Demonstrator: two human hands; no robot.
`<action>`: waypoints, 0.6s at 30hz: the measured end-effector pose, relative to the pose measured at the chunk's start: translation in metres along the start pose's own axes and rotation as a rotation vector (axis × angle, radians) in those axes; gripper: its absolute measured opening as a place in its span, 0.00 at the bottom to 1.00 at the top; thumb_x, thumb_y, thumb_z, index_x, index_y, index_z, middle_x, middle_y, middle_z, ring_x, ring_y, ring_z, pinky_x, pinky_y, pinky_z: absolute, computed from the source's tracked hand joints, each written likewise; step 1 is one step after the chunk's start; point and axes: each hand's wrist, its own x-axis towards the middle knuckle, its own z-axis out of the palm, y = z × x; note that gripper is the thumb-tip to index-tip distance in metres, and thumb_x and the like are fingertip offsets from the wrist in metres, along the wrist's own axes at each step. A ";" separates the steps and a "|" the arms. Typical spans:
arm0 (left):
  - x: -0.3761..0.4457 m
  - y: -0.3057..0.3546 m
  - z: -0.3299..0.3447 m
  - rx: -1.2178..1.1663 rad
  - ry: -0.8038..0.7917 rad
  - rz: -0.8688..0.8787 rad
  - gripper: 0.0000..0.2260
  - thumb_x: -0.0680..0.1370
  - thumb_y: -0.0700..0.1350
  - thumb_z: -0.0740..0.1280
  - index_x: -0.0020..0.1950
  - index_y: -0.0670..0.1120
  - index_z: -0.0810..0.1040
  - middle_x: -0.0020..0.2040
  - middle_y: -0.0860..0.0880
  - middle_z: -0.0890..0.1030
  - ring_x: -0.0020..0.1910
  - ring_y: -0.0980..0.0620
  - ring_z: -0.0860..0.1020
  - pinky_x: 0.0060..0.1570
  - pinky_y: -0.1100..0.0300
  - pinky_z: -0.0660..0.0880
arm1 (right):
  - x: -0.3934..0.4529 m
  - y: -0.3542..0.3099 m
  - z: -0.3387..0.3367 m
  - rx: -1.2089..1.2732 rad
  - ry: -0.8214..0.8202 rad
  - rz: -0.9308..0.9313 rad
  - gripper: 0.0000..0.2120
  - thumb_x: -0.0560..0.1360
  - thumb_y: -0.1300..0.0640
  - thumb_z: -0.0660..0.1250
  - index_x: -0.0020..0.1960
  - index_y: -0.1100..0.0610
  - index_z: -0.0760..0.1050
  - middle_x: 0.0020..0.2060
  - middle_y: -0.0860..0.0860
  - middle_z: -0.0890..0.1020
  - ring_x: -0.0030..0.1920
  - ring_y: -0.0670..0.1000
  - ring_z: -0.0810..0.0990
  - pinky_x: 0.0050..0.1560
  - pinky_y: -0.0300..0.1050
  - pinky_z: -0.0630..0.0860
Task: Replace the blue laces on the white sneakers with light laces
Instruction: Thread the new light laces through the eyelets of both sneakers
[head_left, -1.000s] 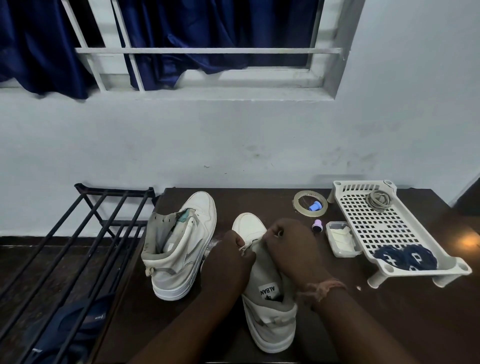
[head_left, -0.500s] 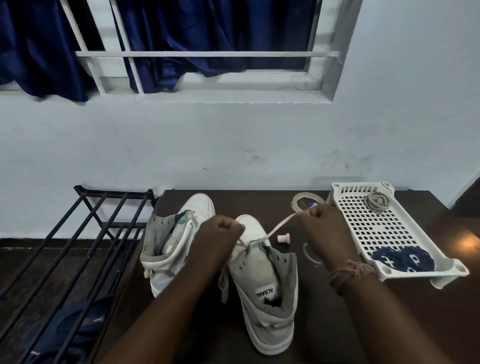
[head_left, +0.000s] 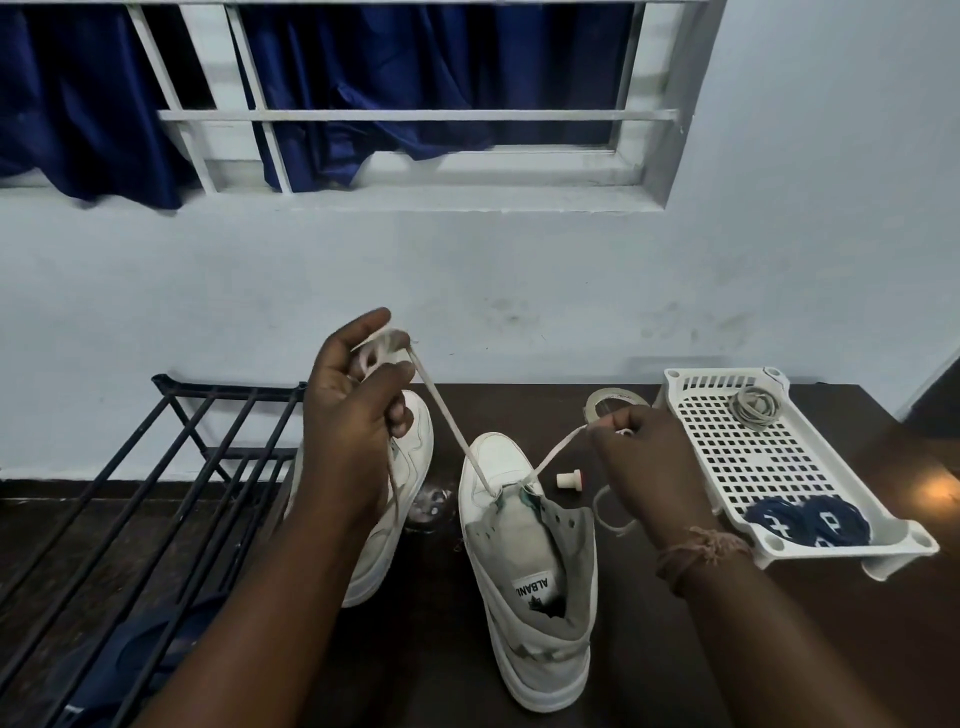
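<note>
Left hand (head_left: 358, 410) and right hand (head_left: 644, 462) each pinch one end of the light lace (head_left: 447, 415), threaded through the right sneaker (head_left: 524, 571) on the table (head_left: 649, 649). The raised left hand partly blocks the second sneaker (head_left: 413, 447). The white tray (head_left: 753, 457) at right holds coiled blue laces (head_left: 805, 525); a tape roll (head_left: 613, 402) lies behind the right hand.

White sneakers (head_left: 524, 566) with grey lining, pale cream lace (head_left: 451, 422), dark brown table (head_left: 649, 649), white perforated tray (head_left: 748, 457), navy blue laces (head_left: 808, 526), navy curtains (head_left: 395, 78), black rack (head_left: 156, 467)

Bare forearms; brownish thread wristband (head_left: 702, 546), seemingly knotted.
</note>
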 end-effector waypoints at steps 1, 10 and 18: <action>-0.001 0.002 0.000 0.004 -0.002 0.022 0.21 0.78 0.30 0.63 0.66 0.50 0.78 0.54 0.51 0.83 0.28 0.54 0.63 0.27 0.61 0.60 | 0.001 0.000 0.000 0.009 0.009 0.001 0.05 0.73 0.59 0.66 0.39 0.56 0.79 0.31 0.49 0.80 0.28 0.46 0.78 0.27 0.36 0.67; -0.008 0.024 0.000 0.117 0.120 0.306 0.19 0.79 0.31 0.65 0.68 0.45 0.75 0.57 0.44 0.84 0.27 0.52 0.66 0.23 0.58 0.61 | 0.000 -0.006 -0.001 0.086 0.033 -0.061 0.05 0.73 0.56 0.69 0.38 0.53 0.80 0.35 0.45 0.82 0.35 0.42 0.78 0.32 0.35 0.67; -0.003 0.000 -0.003 0.415 -0.015 0.070 0.15 0.79 0.33 0.65 0.61 0.50 0.79 0.55 0.50 0.85 0.31 0.53 0.77 0.26 0.63 0.70 | -0.004 -0.019 -0.009 0.393 -0.141 -0.060 0.07 0.75 0.61 0.69 0.49 0.53 0.83 0.44 0.55 0.85 0.33 0.45 0.80 0.35 0.36 0.75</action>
